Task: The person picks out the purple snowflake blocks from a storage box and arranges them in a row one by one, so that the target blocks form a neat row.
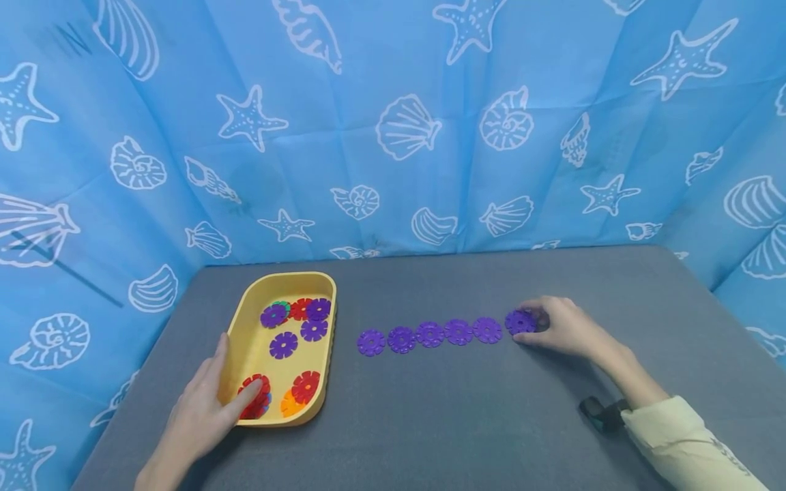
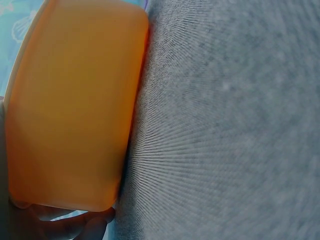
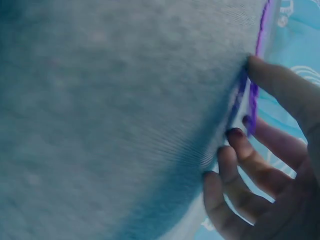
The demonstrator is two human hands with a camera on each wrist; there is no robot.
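My right hand is at the right end of a row, pinching a purple snowflake disc between thumb and fingers close over the table. In the right wrist view the purple disc shows edge-on by the fingertips. Several purple discs lie flat in a line to its left. A yellow plastic bin stands at the left, and my left hand holds its near left side, thumb over the rim and fingers outside. From the left wrist the bin's wall fills much of the view.
Inside the bin are loose purple discs, red discs, an orange disc and a partly hidden green one. A black strap sits at the right wrist. A blue shell-patterned curtain borders the grey table.
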